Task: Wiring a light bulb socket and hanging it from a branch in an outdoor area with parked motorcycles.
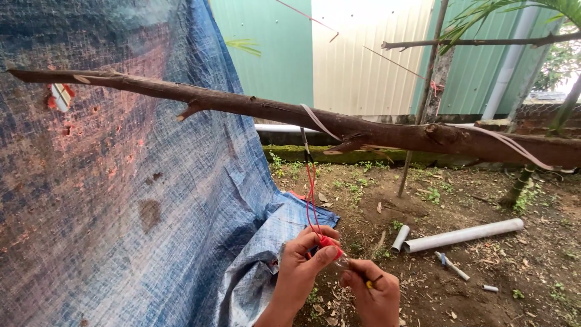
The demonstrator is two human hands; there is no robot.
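- Head view, looking down at two bare hands held low in the middle of the frame, above bare ground.
- Left hand (305,257): grip closed by thumb and forefinger on a small red piece (327,242) at the lower end of the red wires (310,194).
- Right hand (372,290): fingers curled shut around a small dark tool with a yellow tip (369,283); what kind of tool cannot be told. It sits just beside the left hand, almost touching at the fingertips.
- Red wires: they hang straight down from a rough brown branch (254,109) that crosses the frame, ending at the left hand's fingers. A dark section of the wire shows just under the branch.
- Pale strap (318,121): wrapped over the branch where the wires hang.
- Blue tarpaulin (133,200): fills the left side, draped behind the branch and bunched on the ground near the left hand.
- White pipe (463,235): lies on the soil to the right of the hands, well apart from them, with a shorter pipe piece (399,238) just beside its near end.
- Green and cream corrugated wall (363,54): stands behind the branch.
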